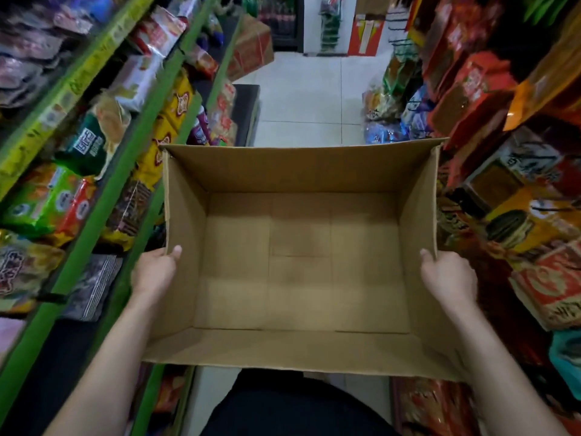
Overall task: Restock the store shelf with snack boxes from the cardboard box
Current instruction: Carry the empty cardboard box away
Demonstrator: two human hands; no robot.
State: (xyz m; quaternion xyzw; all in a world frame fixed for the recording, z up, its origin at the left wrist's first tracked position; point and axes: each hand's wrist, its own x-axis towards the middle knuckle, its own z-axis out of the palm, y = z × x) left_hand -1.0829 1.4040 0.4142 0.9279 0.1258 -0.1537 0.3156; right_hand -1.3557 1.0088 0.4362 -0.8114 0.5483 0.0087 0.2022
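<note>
Fingers of both hands were clamped on the side walls of the cardboard box point(298, 262): the left hand point(154, 272) had its thumb hooked over the left wall's top edge with the other fingers hidden outside, and the right hand point(449, 278) gripped the right wall the same way, thumb inside the rim. The box was held out in front of the person's body, above the floor, open side up, with only its bare brown bottom showing inside. No snack boxes lay in it.

The person stood in a narrow shop aisle. To the left ran the store shelf point(94, 221) with green edges, tier above tier, packed with snack packets point(53, 202) in green, yellow, red and white wrappers; much of it was blurred. To the right another rack point(490, 99) carried red and orange packs and boxes, crowding close beside the held box. The floor point(301, 99) ahead was pale tile, and at the aisle's far left a taped carton point(251, 48) leaned near the shelf end. A red and white stand point(366, 34) stood against the far wall.
</note>
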